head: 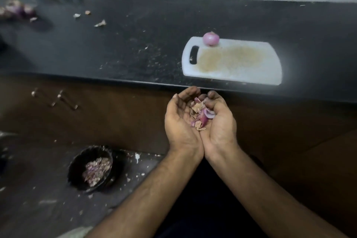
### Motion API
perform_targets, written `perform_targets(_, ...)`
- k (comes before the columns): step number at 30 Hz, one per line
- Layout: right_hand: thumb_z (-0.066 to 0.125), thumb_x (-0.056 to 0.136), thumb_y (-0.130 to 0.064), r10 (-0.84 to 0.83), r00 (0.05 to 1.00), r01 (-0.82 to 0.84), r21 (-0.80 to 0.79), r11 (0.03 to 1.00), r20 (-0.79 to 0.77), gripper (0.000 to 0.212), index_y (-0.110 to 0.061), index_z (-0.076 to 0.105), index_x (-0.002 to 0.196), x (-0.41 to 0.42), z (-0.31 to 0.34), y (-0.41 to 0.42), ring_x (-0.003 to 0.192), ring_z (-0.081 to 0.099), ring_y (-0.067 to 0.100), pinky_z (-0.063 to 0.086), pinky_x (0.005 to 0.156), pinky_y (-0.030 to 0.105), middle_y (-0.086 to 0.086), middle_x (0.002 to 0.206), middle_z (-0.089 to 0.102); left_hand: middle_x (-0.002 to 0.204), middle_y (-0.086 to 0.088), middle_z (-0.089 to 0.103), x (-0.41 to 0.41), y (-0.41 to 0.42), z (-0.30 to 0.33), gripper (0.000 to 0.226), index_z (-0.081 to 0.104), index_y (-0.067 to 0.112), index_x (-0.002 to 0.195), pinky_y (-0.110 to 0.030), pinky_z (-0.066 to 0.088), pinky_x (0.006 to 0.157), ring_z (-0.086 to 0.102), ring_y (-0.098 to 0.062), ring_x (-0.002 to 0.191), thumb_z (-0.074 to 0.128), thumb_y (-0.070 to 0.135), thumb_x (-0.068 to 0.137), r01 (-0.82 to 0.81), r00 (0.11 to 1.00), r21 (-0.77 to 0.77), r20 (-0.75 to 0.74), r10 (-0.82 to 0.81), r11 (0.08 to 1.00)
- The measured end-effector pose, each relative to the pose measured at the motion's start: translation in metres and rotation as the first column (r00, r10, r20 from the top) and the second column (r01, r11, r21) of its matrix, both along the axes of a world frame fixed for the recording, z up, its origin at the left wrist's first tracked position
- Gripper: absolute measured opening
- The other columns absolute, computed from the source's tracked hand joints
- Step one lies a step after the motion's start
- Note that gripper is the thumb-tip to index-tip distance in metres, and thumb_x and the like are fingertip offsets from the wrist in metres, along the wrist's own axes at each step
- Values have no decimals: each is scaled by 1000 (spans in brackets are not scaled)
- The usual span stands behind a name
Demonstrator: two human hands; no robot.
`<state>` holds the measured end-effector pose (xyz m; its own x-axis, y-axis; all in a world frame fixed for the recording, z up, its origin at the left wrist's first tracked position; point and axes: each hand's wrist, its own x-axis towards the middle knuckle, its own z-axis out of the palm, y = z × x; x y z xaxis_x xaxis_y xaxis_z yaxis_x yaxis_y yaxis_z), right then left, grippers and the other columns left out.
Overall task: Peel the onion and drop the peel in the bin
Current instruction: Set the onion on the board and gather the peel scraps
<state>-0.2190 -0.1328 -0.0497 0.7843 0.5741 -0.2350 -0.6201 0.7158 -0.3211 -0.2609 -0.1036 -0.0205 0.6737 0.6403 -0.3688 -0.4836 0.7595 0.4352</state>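
A peeled pink onion (211, 38) sits at the back edge of the white cutting board (241, 75) on the black counter. Just in front of the counter's edge, my left hand (178, 121) and my right hand (222, 123) are cupped side by side, palms up. Together they hold a heap of dry brown and purple onion peel (201, 115). On the floor at lower left stands a round black bin (77, 168) with onion peel lying inside it. The hands are to the right of the bin and higher than it.
The black counter (125, 48) carries loose peel scraps and crumbs. More onions (17, 9) lie blurred at its far left. Brown cabinet doors with metal handles (63, 100) face me below the counter. Bits of peel litter the floor around the bin.
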Motion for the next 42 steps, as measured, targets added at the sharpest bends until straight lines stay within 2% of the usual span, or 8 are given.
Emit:
perform_targets(6,47,90,3,213,977,-208,-129,970,28,30,-12,74,90,-29,-27,48,97,72,29,52,103,50,13,98,73,88,-10,74,-34,45,-23,42,71,3,93,-29,62,81,72,-21,85,38,25,107,-202,978,-22,-49,201,979)
perform_targets(10,66,88,-32,483,871,-485,-291,825,-82,38,-10,70,119,-49,-61,109,105,66,18,51,104,43,4,109,69,90,-13,72,-60,95,-54,41,69,2,93,-31,61,85,72,-21,84,39,26,107,-356,933,-125,-98,345,926)
perform_targets(15,51,97,-39,468,830,-543,-251,801,-302,36,-12,70,82,-89,-79,174,89,69,22,47,110,45,6,87,71,91,-17,71,-93,160,-95,42,67,3,92,-33,64,77,73,-26,79,38,28,107,-498,866,-226,-180,467,837)
perform_targets(26,71,70,-15,527,760,-650,-474,595,-380,31,-12,73,101,-158,-165,287,99,72,31,56,96,44,16,106,72,91,-10,74,-163,265,-174,48,69,4,97,-28,63,76,74,-20,80,36,35,110,-689,713,-288,-430,554,665)
perform_targets(30,60,92,-18,501,707,-707,-531,467,-499,34,-9,74,62,-177,-168,314,76,68,23,57,82,34,10,75,71,106,-16,70,-179,294,-191,44,66,2,112,-37,59,85,70,-27,89,34,32,110,-708,692,-329,-500,521,625)
perform_targets(34,45,105,-30,527,705,-692,-624,364,-474,40,-12,61,74,-191,-170,348,69,63,23,54,72,36,8,63,68,118,-17,66,-193,329,-199,43,62,10,108,-44,54,93,66,-36,102,37,45,107,-703,693,-338,-525,495,625)
perform_targets(37,39,108,-38,600,651,-710,-653,265,-464,37,-12,58,91,-196,-174,368,74,61,22,51,66,32,9,85,66,125,-23,69,-198,342,-217,78,64,2,123,-52,50,109,66,-41,118,38,71,98,-749,661,-392,-489,568,534)
perform_targets(42,36,107,-46,682,590,-731,-644,225,-432,60,-6,41,151,-201,-179,378,142,46,29,41,103,32,16,156,45,97,-12,62,-213,353,-220,71,59,12,112,-49,43,116,59,-34,110,26,74,101,-802,598,-379,-522,608,462)
